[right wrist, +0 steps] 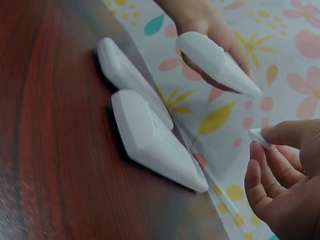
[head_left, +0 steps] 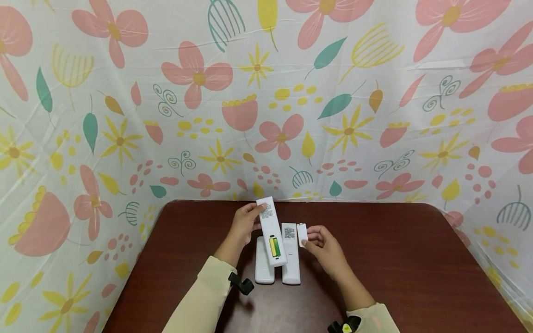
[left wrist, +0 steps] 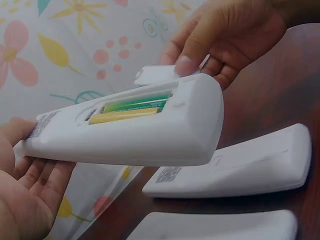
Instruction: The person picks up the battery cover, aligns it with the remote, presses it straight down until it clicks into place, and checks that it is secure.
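Note:
My left hand (head_left: 243,223) grips a white remote control (head_left: 270,229) near its upper end, back side facing up, held above the table. Its battery compartment is uncovered, and two batteries (left wrist: 132,107), green and yellow, lie side by side in it. Between thumb and fingers my right hand (head_left: 326,249) pinches a small white battery cover (head_left: 301,235), just to the right of the remote. Under and beside the held remote, two more white remotes lie on the table: one at the left (head_left: 264,268), partly hidden, and one at the right (head_left: 291,263) with a printed code label.
The dark reddish-brown table (head_left: 416,268) has rounded far corners. Behind and around it hangs a white cloth (head_left: 291,175) with flowers and leaves. Black straps with small devices sit on both wrists, over light sleeves (head_left: 200,296).

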`<state>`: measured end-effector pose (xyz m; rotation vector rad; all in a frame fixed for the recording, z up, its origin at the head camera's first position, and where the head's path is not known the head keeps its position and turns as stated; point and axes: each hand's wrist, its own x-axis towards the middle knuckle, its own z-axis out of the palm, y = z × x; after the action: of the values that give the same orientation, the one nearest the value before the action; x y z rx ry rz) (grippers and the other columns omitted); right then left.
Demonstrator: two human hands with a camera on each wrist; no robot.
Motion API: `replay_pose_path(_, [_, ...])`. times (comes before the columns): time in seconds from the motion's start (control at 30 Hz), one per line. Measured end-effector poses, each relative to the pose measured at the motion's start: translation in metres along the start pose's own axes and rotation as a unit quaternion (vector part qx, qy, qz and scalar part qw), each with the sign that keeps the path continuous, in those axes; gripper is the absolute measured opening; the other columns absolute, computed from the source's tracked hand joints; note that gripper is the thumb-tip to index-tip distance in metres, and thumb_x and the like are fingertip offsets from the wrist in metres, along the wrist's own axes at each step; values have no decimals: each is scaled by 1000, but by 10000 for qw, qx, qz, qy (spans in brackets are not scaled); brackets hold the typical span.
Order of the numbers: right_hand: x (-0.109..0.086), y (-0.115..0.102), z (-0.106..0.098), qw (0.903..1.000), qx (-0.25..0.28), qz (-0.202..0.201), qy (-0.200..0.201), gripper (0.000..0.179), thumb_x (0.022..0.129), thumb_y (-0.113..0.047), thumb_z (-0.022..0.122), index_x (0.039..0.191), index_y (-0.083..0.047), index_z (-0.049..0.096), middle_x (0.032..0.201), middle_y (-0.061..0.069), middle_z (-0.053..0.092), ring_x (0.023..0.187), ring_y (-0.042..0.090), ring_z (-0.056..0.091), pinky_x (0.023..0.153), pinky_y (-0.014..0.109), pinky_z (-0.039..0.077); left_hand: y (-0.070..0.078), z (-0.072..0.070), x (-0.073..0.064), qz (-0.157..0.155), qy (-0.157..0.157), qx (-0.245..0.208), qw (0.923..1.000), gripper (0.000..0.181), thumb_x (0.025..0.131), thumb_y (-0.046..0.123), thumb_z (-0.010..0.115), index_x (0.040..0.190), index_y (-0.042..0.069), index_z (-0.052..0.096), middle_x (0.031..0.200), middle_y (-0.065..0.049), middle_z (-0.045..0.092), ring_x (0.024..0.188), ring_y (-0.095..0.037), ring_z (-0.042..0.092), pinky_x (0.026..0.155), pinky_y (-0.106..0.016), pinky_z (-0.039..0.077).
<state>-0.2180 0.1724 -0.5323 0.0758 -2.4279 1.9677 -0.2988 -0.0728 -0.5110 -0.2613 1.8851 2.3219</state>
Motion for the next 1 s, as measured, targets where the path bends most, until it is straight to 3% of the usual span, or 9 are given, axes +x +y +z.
replay_pose_path(0.23, [-11,-2,4,9991,36,-219,-359,55,91,-7,74,141,-20,55,101,17,70,87,15,70,77,24,56,-10,5,-11,-61,-74,64,9999,38,87,38,80,106,7,68,93,1,70,78,-12,67,63,-27,56])
replay_pose_path(0.33, [-14,-2,4,9982,35,-421,-425,59,91,-6,72,145,-19,52,102,19,69,87,19,70,77,24,57,-14,7,-15,-79,-70,117,9999,36,87,38,80,104,9,68,92,2,69,77,-11,65,62,-26,54])
replay_pose_path(0.53, [-22,-5,7,9959,258,-658,-562,58,92,-3,70,146,-13,52,107,23,68,89,25,70,78,24,58,-17,14,-26,-124,-69,252,9996,33,87,39,79,101,11,67,86,4,68,71,-10,63,60,-26,53])
replay_pose_path(0.73, [-29,-9,12,9944,376,-643,-756,58,91,-4,72,145,-14,53,106,24,67,87,15,68,76,24,58,-21,19,-33,8,-69,447,9990,37,87,41,79,103,9,67,83,4,67,70,-10,62,60,-27,53])
replay_pose_path(1.0, [-38,-14,15,9930,420,-636,-906,53,91,-7,74,140,-13,54,105,23,68,87,15,68,74,25,58,-23,21,-35,33,62,654,9978,36,89,38,77,107,8,68,82,5,67,71,-11,62,60,-27,52])
